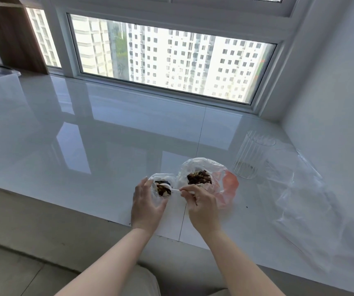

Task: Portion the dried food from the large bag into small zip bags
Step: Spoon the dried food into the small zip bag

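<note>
My left hand [145, 205] cups the small zip bag [161, 190] on the white sill [86, 135]. My right hand [201, 207] pinches a white spoon [173, 190] over it. The large bag [204, 178] sits just right, dried food [199, 178] inside.

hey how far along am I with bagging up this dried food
Partly through. Done: the small zip bag in your left hand already holds some dark pieces. In hand: your right hand pinches a white spoon whose bowl sits at that bag's mouth. Left: the large bag still holds a pile of food, this bag is not yet sealed, and more clear plastic lies to the right.
</note>
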